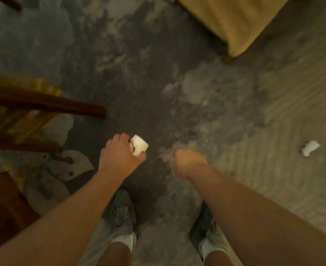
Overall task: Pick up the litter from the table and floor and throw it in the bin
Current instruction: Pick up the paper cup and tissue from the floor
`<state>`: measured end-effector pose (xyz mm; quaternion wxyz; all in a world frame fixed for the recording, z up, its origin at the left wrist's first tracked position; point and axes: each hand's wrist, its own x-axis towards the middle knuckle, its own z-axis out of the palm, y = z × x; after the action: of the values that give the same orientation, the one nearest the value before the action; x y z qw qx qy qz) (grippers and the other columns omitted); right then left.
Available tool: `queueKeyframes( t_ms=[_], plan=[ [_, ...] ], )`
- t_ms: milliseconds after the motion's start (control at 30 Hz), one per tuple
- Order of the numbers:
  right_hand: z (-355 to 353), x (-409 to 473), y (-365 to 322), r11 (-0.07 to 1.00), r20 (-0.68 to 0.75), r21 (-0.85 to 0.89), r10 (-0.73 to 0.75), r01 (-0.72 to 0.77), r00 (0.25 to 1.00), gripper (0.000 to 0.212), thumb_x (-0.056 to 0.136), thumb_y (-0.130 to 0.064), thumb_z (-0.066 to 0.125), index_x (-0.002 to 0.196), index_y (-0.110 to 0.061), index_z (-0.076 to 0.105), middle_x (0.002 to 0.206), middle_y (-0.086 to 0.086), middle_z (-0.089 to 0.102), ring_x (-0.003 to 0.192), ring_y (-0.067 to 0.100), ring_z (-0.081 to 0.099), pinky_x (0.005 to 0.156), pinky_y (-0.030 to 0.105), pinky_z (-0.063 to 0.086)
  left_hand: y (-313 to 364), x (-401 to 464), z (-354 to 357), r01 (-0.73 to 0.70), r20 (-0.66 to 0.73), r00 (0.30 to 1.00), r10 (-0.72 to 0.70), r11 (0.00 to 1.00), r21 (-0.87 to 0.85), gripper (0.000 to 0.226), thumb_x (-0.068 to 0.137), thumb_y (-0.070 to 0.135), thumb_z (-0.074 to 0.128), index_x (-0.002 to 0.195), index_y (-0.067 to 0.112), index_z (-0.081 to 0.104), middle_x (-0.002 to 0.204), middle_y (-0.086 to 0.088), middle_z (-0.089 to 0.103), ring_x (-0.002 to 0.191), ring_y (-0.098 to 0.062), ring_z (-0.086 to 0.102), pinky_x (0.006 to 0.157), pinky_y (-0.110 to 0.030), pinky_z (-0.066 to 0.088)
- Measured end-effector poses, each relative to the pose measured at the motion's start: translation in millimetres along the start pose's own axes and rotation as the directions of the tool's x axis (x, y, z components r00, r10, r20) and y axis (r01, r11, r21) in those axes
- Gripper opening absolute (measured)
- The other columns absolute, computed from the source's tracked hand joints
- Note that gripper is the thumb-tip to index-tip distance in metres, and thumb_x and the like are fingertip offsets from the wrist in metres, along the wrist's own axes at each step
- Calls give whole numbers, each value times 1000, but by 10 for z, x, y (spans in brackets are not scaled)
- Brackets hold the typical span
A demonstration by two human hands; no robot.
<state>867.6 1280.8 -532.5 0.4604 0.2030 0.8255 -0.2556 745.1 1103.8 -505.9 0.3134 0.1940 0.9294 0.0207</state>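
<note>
My left hand [120,156] is closed around a small white paper cup [140,145], which sticks out past my fingers, held over the dark floor. My right hand [187,163] hangs beside it as a loose fist with nothing visible in it. A crumpled white piece of litter [309,148] lies on the pale floor far to the right, well apart from both hands. No bin is in view.
A dark wooden chair [43,106] stands at the left. A yellow-covered piece of furniture [233,22] fills the top right corner. My two grey shoes [122,214] stand on a patchy grey rug [131,73]. A stained cloth [66,166] lies by the chair.
</note>
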Motion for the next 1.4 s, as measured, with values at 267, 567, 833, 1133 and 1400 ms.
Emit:
queueKeyframes(
  t_ms=[267, 567, 833, 1133, 1400],
  plan=[
    [-922, -1810, 1027, 986, -307, 165, 50, 2, 951, 28, 92, -31, 52, 116, -19, 60, 122, 9, 62, 116, 30, 57, 92, 38, 46, 1759, -932, -1162, -73, 46, 996, 74, 997, -26, 78, 66, 70, 72, 125, 25, 49, 113, 4, 53, 103, -16, 50, 87, -40, 49],
    [-1383, -3149, 2294, 895, -431, 411, 355, -170, 830, 31, 93, -34, 52, 118, -16, 61, 122, 10, 63, 115, 30, 57, 90, 37, 47, 3517, -1385, -1561, -292, 43, 954, 297, 952, -86, 70, 66, 61, 78, 117, 18, 57, 113, -5, 56, 107, -29, 51, 85, -44, 46],
    [-1193, -3123, 3178, 717, -300, 604, 609, -348, 734, 39, 91, -32, 57, 125, -14, 61, 126, 13, 61, 117, 31, 56, 95, 37, 47, 4463, -1077, -1006, -452, 216, 861, 461, 887, -91, 69, 70, 56, 76, 125, 21, 54, 123, -4, 54, 114, -26, 47, 91, -37, 42],
    [-658, -1982, 4256, 655, -207, 638, 652, -405, 729, 38, 91, -31, 59, 125, -14, 58, 125, 14, 61, 115, 33, 57, 90, 38, 46, 4842, -393, 90, -448, 245, 859, 450, 891, -65, 70, 66, 54, 79, 123, 21, 55, 119, -3, 55, 111, -24, 48, 87, -38, 45],
    [40, -431, 5229, 664, -226, 644, 640, -380, 734, 53, 89, -28, 62, 137, -11, 47, 134, 21, 53, 121, 40, 53, 98, 42, 44, 4872, 387, 1669, -384, 192, 898, 397, 918, -102, 68, 64, 46, 84, 119, 14, 59, 118, -12, 57, 112, -32, 50, 90, -41, 44]
  ],
)
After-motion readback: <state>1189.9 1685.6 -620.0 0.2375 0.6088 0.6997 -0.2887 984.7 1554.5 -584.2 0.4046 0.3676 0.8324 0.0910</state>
